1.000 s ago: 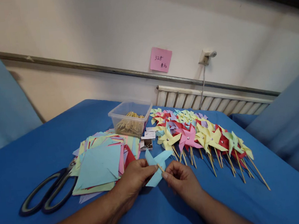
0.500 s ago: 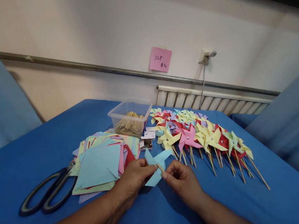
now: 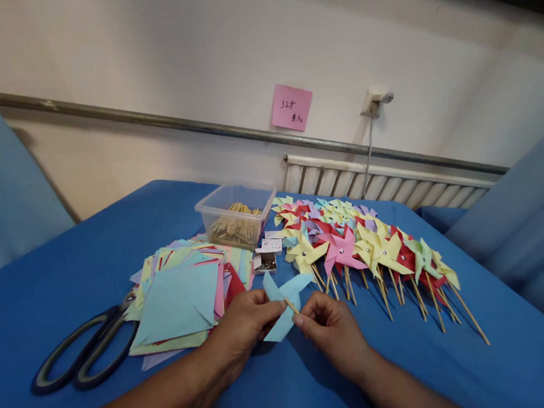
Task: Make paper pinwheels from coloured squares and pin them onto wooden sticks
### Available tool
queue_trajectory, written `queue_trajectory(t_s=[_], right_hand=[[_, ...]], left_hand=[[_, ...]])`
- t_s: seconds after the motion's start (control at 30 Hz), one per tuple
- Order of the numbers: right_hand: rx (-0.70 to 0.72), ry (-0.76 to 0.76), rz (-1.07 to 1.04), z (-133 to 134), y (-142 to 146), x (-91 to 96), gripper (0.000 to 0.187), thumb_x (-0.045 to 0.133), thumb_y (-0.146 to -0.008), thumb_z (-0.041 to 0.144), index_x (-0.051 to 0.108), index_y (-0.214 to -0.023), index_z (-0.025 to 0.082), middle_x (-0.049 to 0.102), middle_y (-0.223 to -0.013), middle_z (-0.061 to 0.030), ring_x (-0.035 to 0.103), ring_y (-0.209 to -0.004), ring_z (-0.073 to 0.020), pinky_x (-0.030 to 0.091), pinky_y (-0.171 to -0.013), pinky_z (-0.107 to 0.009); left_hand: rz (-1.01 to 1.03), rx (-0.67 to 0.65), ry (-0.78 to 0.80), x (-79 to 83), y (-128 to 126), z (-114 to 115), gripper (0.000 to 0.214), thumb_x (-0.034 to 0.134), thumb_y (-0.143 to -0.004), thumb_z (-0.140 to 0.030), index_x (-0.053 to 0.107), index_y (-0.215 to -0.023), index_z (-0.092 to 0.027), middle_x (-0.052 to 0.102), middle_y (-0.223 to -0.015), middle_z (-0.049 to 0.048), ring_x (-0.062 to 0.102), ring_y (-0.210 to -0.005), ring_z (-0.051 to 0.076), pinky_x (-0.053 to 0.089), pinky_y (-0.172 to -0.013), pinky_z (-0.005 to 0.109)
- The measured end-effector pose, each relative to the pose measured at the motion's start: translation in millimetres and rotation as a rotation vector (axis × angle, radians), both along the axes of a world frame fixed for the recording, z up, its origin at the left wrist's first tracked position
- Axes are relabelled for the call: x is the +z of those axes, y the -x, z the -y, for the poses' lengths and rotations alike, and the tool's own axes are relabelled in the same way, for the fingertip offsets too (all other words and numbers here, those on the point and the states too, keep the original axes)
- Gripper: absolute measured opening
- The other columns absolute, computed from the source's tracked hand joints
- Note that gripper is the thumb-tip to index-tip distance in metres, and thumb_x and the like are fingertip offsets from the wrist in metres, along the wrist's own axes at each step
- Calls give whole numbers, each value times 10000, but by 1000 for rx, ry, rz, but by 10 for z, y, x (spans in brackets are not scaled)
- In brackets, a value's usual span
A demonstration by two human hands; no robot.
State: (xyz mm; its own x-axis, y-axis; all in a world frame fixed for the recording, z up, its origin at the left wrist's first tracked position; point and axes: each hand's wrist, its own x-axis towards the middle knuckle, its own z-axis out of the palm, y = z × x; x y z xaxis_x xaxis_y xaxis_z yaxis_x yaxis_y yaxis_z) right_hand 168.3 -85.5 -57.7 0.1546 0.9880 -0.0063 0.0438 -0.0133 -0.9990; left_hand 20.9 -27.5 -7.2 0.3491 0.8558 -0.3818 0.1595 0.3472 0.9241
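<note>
Between my hands is a light blue paper pinwheel (image 3: 283, 323), its back turned towards me. My left hand (image 3: 247, 318) pinches it near the middle, thumb on the end of a thin wooden stick (image 3: 291, 305). The fingers of my right hand (image 3: 330, 326) are closed on the stick's other end. Just left of my left hand lies a stack of square coloured paper (image 3: 178, 303), a light blue sheet on top. Beyond the pinwheel stands a small open box (image 3: 265, 263) with small metal pieces in it.
Large dark-handled scissors (image 3: 81, 350) lie left of the paper. A clear plastic tub (image 3: 216, 227) holds many short wooden sticks. Finished pinwheels (image 3: 341, 250) in several colours lie in rows on the right of the blue tablecloth (image 3: 442, 377). Behind are a pipe (image 3: 173, 129) and radiator (image 3: 331, 176).
My hands and the blue pinwheel stay almost in place, with the grip unchanged. The view has shifted very slightly.
</note>
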Motion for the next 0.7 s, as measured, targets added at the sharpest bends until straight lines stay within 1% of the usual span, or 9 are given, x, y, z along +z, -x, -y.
queue_trajectory(t_s=[0.13,0.27,0.47,0.6,0.7], right_hand=[[23,51,-80,-12,-2,-12,398,697,-712,525,502,-637,186,507,-469,71,390,-356,-54,263,-373,-182],[50,73,-141,-26,-7,-29,447,692,-692,580,503,-636,179,530,-451,65,397,-318,-48,253,-343,-169],[56,70,-132,-23,1,-33,459,689,-691,593,513,-630,174,534,-441,62,399,-314,-47,257,-338,-167],[65,76,-135,-19,-1,-31,456,666,-711,595,507,-631,176,537,-450,61,399,-313,-46,260,-339,-169],[76,86,-141,-19,-4,-27,453,655,-719,595,508,-631,176,538,-451,59,399,-307,-46,255,-336,-170]], left_hand=[[-16,15,-10,-10,2,-6,352,717,-565,-403,430,-505,-209,354,-413,-89,287,-410,78,180,-438,241],[19,10,5,-23,1,-1,347,714,-563,-401,434,-504,-205,358,-421,-87,284,-406,72,177,-439,240],[48,-23,36,-33,3,-8,349,730,-557,-429,479,-519,-191,391,-421,-78,300,-401,73,179,-433,236],[41,-20,68,-42,10,-14,334,729,-586,-414,492,-532,-184,428,-432,-64,325,-417,78,191,-438,230],[37,-21,89,-63,18,-19,292,723,-617,-388,531,-566,-174,445,-447,-59,342,-430,82,207,-449,230]])
